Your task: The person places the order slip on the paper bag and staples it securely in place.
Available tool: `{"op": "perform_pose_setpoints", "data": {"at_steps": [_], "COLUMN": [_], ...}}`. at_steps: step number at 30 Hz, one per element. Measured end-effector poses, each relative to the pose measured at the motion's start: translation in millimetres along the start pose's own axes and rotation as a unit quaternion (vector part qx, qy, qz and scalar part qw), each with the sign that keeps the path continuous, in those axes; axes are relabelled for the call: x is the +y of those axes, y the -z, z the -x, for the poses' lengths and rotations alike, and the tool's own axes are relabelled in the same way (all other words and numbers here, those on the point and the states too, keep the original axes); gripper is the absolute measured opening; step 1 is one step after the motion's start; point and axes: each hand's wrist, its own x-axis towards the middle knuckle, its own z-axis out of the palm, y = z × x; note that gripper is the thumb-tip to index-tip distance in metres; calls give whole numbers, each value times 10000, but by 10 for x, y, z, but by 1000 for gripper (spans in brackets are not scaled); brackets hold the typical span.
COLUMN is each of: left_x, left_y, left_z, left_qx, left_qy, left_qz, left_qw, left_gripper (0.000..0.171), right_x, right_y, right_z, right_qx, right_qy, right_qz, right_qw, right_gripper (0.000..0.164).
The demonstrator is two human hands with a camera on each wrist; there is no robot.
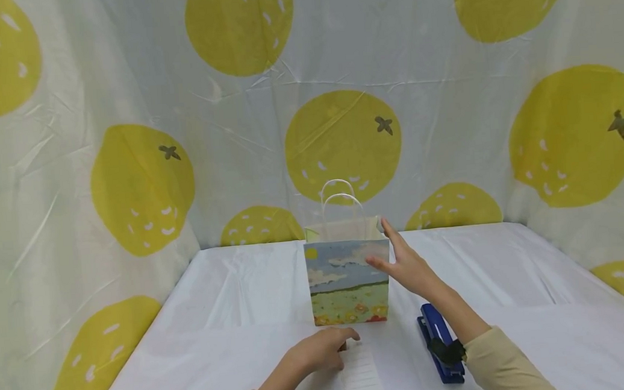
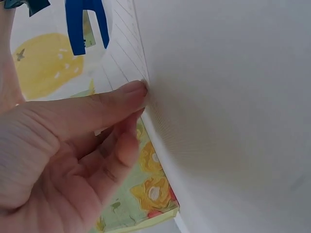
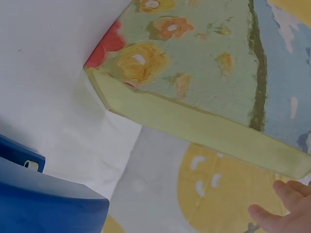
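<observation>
My left hand [image 1: 323, 348] is at the far end of a narrow strip of lined paper [image 1: 363, 379] lying on the table. In the left wrist view, its thumb and a fingertip come together at the edge of the lined paper [image 2: 124, 53], pinching it. A small paper gift bag [image 1: 349, 283], with a painted sky and flower meadow and white handles, stands upright beyond that hand. Beside the bag's upper right edge is my right hand [image 1: 410, 266], thumb and fingers spread, not gripping it. Whether its fingertips touch the bag is unclear.
A blue stapler [image 1: 438, 340] lies under the right forearm, right of the paper strip. White cloth covers the table [image 1: 237, 291]. Curtains [image 1: 243, 145] printed with yellow lemons hang behind and on both sides.
</observation>
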Motion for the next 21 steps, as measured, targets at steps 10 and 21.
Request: {"op": "perform_pose_setpoints", "data": {"at_steps": [10, 21], "left_x": [18, 42], "left_y": [37, 113], "left_z": [-33, -31], "left_qx": [572, 1378], "left_qy": [-407, -514], "left_qz": [-168, 709], "left_qw": [9974, 9866], "left_gripper": [27, 29], "right_x": [-32, -2], "right_y": [33, 10], "right_z": [-31, -35], "right_qx": [-32, -102], "right_qy": [-50, 168], "right_qz": [-180, -521], "right_qw": [9998, 9985], "right_gripper": [91, 84]}}
